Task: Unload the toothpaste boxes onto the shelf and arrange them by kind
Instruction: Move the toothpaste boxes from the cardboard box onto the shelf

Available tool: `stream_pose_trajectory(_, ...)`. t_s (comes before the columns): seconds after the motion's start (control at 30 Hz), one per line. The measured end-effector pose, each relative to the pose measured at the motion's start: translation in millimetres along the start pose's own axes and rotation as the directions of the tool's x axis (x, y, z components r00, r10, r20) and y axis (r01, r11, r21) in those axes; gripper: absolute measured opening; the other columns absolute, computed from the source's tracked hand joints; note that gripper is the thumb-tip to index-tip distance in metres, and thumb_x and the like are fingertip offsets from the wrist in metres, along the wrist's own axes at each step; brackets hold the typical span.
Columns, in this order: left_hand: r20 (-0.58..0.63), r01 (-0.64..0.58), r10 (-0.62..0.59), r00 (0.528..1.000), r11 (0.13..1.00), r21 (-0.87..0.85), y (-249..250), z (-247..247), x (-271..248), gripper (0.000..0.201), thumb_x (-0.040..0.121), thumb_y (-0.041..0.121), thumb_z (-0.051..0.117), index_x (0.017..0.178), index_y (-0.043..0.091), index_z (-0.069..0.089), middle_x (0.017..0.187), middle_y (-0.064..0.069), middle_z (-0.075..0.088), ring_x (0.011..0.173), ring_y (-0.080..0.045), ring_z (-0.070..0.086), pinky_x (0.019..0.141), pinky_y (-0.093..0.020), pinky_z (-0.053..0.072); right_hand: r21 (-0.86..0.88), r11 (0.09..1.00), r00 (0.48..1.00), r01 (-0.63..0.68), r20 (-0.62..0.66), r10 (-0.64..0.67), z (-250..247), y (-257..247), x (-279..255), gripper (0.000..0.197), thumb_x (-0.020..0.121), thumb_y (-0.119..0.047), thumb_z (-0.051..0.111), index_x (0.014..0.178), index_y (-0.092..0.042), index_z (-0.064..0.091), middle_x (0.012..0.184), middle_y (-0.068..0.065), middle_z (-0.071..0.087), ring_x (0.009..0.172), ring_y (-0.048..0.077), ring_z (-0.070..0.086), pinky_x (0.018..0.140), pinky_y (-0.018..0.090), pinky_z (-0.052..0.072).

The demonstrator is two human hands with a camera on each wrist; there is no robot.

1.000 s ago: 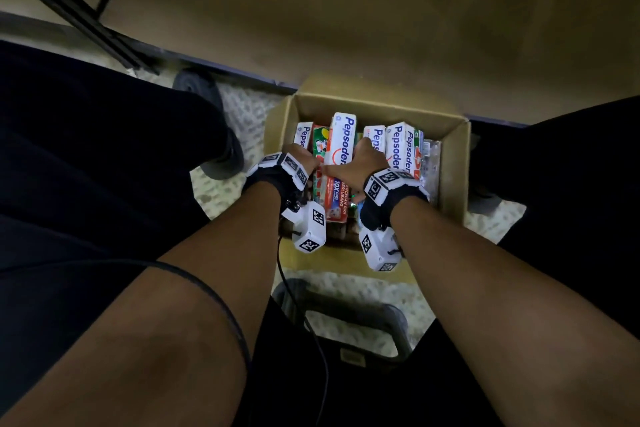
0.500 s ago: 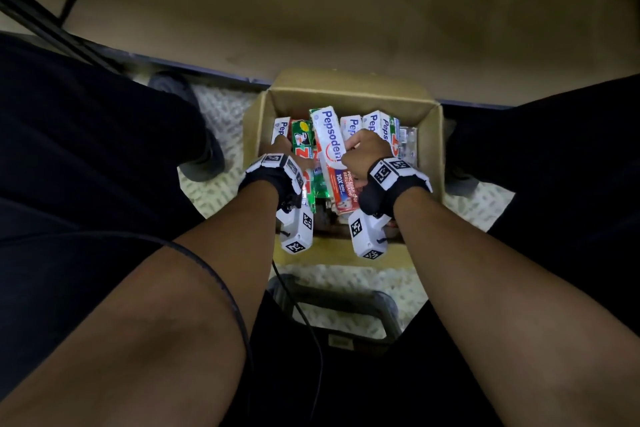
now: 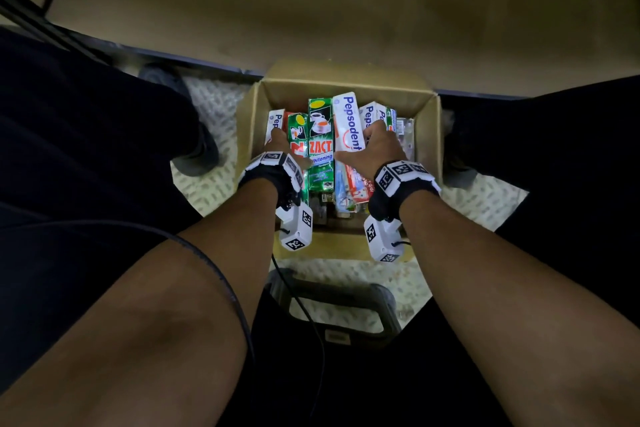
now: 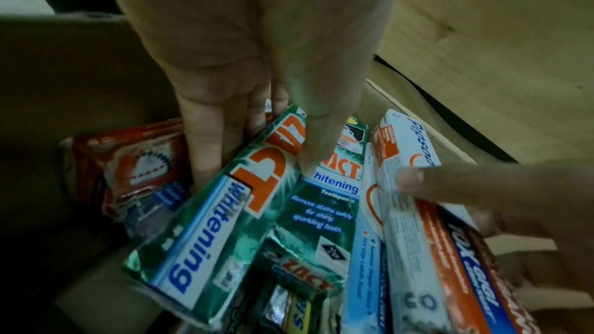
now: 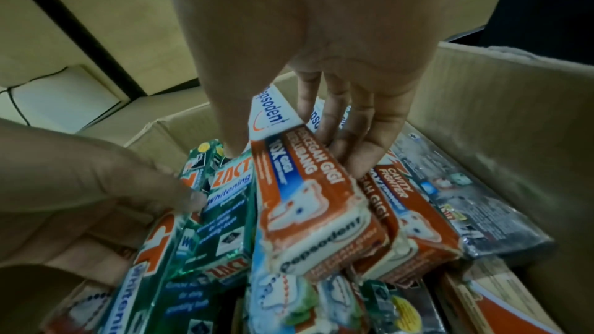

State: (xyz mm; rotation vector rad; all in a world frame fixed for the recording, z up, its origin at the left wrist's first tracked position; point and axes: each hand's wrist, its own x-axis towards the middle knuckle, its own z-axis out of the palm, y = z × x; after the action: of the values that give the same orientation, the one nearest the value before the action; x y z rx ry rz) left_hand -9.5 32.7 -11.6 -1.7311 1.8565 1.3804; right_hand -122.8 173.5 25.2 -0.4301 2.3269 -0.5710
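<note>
Down inside the cardboard carton (image 3: 349,88) on the floor, both my hands are on the toothpaste boxes. My left hand (image 3: 282,146) grips a green Zact box (image 4: 205,233), fingers along its outer side and thumb (image 4: 316,133) pressed on the inner edge against the second Zact box (image 3: 320,146). My right hand (image 3: 379,146) pinches the white-and-orange Pepsodent box (image 5: 308,202), thumb on one side, fingers (image 5: 350,121) on the other. Whether either box is lifted clear of those beneath, I can't quite tell; the light is dim.
</note>
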Motion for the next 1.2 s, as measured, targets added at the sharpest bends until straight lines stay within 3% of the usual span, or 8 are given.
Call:
stream_pose_trajectory(0.1,0.061,-0.055,0.049,0.997,0.994,0.094,-1.8,-7.3,-8.9,0.09,0.075,0.027,0.081,0.146,0.013,0.029,0.142,-0.012,0.049,0.122,-0.035,0.054,0.093,-0.041,0.049,-0.056,0.998,1.0,-0.027,0.007,0.027,5.8,-2.1,2.3,0.073,0.062,-0.04,0.085,0.116,-0.018,0.042,0.11,0.003,0.059,0.094,0.024,0.064,0.078,0.042,0.057)
stream_pose_trajectory(0.27,0.067,-0.097,0.092,0.994,0.992,0.081,-1.3,-19.4,-20.0,0.083,0.074,0.027,0.081,0.144,0.017,0.037,0.137,-0.009,0.053,0.113,-0.034,0.059,0.093,-0.041,0.052,-0.028,0.996,0.996,-0.08,0.044,0.081,1.3,-4.7,6.6,0.073,0.072,-0.031,0.077,0.133,-0.015,0.039,0.105,0.0,0.064,0.09,0.022,0.064,0.071,0.033,0.055)
stream_pose_trajectory(0.43,0.046,-0.142,0.141,0.989,0.99,0.017,2.9,-30.5,-35.1,0.072,0.081,0.017,0.076,0.142,0.013,0.038,0.131,-0.01,0.055,0.098,-0.024,0.058,0.082,-0.028,0.047,-0.031,0.996,0.995,-0.08,0.057,0.081,-7.3,-2.9,4.8,0.042,0.076,-0.025,0.072,0.111,-0.019,0.05,0.095,-0.001,0.061,0.083,0.02,0.06,0.063,0.026,0.044)
stream_pose_trajectory(0.57,0.036,-0.181,0.181,0.983,0.983,-0.001,1.4,-37.1,-44.9,0.071,0.081,0.02,0.076,0.142,0.015,0.04,0.134,-0.007,0.055,0.095,-0.021,0.056,0.085,-0.027,0.046,-0.04,0.988,0.98,-0.151,0.124,0.155,-3.7,-4.2,0.0,0.048,0.059,-0.033,0.077,0.1,-0.012,0.063,0.086,0.003,0.068,0.069,0.019,0.064,0.053,0.021,0.044)
stream_pose_trajectory(0.77,0.032,-0.21,0.211,0.977,0.977,-0.025,-0.9,-42.7,-56.5,0.068,0.076,0.02,0.08,0.135,0.017,0.046,0.109,-0.003,0.061,0.082,-0.02,0.063,0.072,-0.026,0.051,-0.148,0.985,0.971,-0.083,0.211,0.113,-3.1,-2.3,-14.5,0.03,0.074,-0.032,0.074,0.087,-0.012,0.056,0.084,0.004,0.056,0.067,0.018,0.053,0.049,0.024,0.032)
stream_pose_trajectory(0.87,0.04,-0.216,0.217,0.975,0.976,-0.03,1.1,-46.4,-63.2,0.06,0.073,0.023,0.081,0.125,0.023,0.05,0.103,-0.001,0.068,0.071,-0.012,0.065,0.062,-0.023,0.051,-0.131,0.99,0.976,-0.056,0.201,0.082,-10.9,-4.3,-19.7,0.03,0.071,-0.034,0.079,0.076,-0.016,0.056,0.089,0.005,0.061,0.077,0.022,0.059,0.055,0.024,0.039)
stream_pose_trajectory(1.07,0.037,-0.272,0.273,0.961,0.962,-0.025,14.9,-54.4,-87.0,0.065,0.067,0.029,0.082,0.123,0.025,0.049,0.101,-0.001,0.068,0.078,-0.019,0.071,0.072,-0.039,0.061,0.042,0.998,0.992,-0.042,0.121,0.036,-41.3,-10.7,-36.6,0.03,0.073,-0.022,0.081,0.093,-0.019,0.058,0.094,0.0,0.066,0.088,0.018,0.065,0.087,0.033,0.055)
stream_pose_trajectory(1.2,0.024,-0.346,0.346,0.938,0.938,-0.03,27.3,-65.9,-110.0,0.055,0.07,0.028,0.081,0.117,0.022,0.051,0.092,0.003,0.069,0.072,-0.015,0.071,0.068,-0.032,0.06,0.172,0.985,0.996,0.01,0.09,-0.026,-62.5,-22.0,-57.0,0.03,0.077,-0.018,0.08,0.098,-0.022,0.059,0.096,-0.001,0.072,0.083,0.016,0.071,0.073,0.031,0.058)
